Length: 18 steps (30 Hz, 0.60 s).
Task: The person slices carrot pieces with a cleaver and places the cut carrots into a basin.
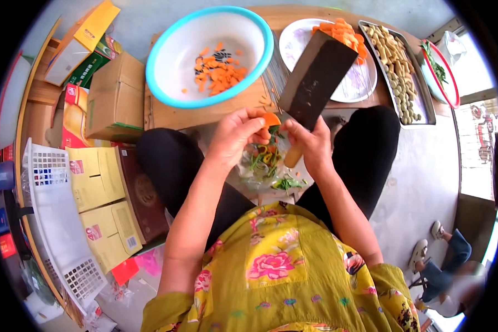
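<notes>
Between the fingertips of my left hand (235,135) is an orange carrot piece (270,119). My right hand (311,145) is closed round the wooden handle (293,156) of a broad, dark cleaver (321,77), its blade tilted up and to the right. The cleaver hides part of the plate behind it. Ahead on the left stands a white basin with a blue rim (156,77), holding cut carrot pieces (221,73). A white plate (348,91) at the back right carries a heap of carrot slices (340,32).
A metal tray (426,113) of pale cut pieces lies right of the plate, beside a red-rimmed bowl (455,94) with greens. Peelings (268,160) lie below my hands. Cardboard boxes (116,97) and a white plastic basket (55,205) are at left. Another person's legs (445,265) show lower right.
</notes>
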Motion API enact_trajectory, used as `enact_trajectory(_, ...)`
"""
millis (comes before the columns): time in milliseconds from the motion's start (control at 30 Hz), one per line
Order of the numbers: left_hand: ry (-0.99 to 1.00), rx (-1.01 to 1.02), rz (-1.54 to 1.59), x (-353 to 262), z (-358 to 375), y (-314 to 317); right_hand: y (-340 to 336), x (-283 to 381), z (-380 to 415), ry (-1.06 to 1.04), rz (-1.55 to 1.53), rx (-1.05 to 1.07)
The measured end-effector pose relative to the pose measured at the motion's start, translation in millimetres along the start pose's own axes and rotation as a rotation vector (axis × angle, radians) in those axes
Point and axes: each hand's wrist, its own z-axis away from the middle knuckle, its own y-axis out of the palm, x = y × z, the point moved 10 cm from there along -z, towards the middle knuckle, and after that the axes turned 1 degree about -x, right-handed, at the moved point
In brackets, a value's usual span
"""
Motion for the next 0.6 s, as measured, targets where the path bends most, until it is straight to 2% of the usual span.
enact_trajectory(33,-0.030,0.055,0.028,8.7,4.2,11.6,-0.3,-3.2,0.5,0.005,-0.038,0.004)
enact_trajectory(200,-0.033,0.045,0.017,27.2,8.9,21.9,0.3,-12.2,7.3,0.046,-0.195,0.064)
enact_trajectory(267,0.001,0.034,-0.082,24.5,10.3,21.2,4.0,-14.7,8.8,0.052,-0.221,0.116)
enact_trajectory(400,0.042,-0.016,-0.189,21.2,12.2,22.7,3.6,-13.8,10.6,0.051,-0.181,0.116)
enact_trajectory(600,0.041,-0.042,-0.154,19.7,18.0,34.5,-4.8,-11.9,12.0,0.015,-0.156,0.062)
